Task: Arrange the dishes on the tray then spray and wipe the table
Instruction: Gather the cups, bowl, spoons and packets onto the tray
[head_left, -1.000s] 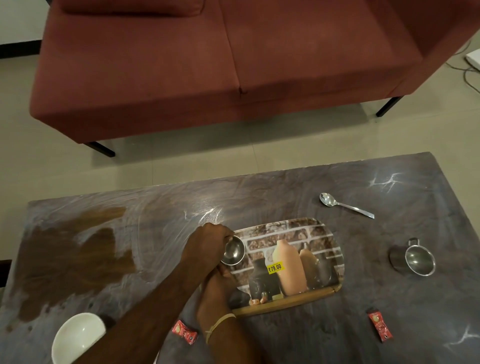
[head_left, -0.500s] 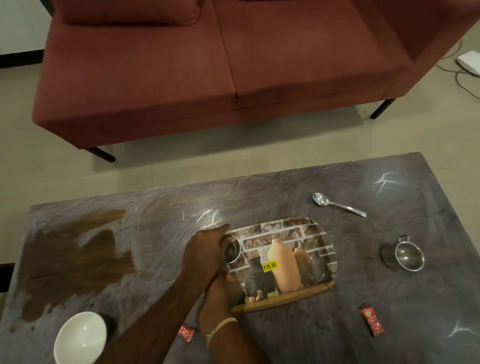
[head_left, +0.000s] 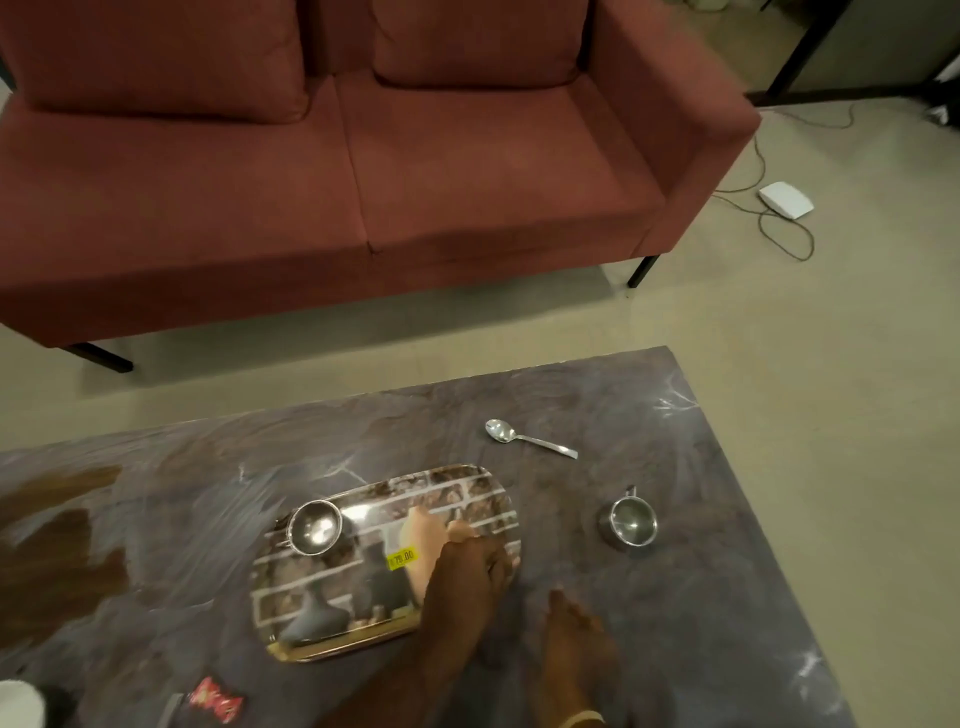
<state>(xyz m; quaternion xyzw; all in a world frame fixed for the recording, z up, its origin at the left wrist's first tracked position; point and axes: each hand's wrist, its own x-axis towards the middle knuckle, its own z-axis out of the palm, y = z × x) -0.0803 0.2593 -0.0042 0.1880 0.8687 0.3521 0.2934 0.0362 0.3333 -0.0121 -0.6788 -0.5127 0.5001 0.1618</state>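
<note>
One steel bowl (head_left: 315, 527) stands on the tray (head_left: 483, 486), far-left corner. The steel cup (head_left: 628, 521) sits on the desk (head_left: 727, 597) right of the tray, nearer the right hand (head_left: 571, 631); the spoon (head_left: 527, 440) lies beyond, handle pointing right. Left hand (head_left: 475, 566) hovers over the tray's right end. Both hands hold nothing, fingers relaxed; motion blur limits detail.

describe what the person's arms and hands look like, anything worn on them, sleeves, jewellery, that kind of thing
Both forearms are bare, with no sleeves in view. The left hand shows no ring, glove or watch. The right hand is bare too, but a thin yellowish band circles its wrist at the bottom edge of the picture. The frame is slightly blurred, so finer details cannot be told.
</note>
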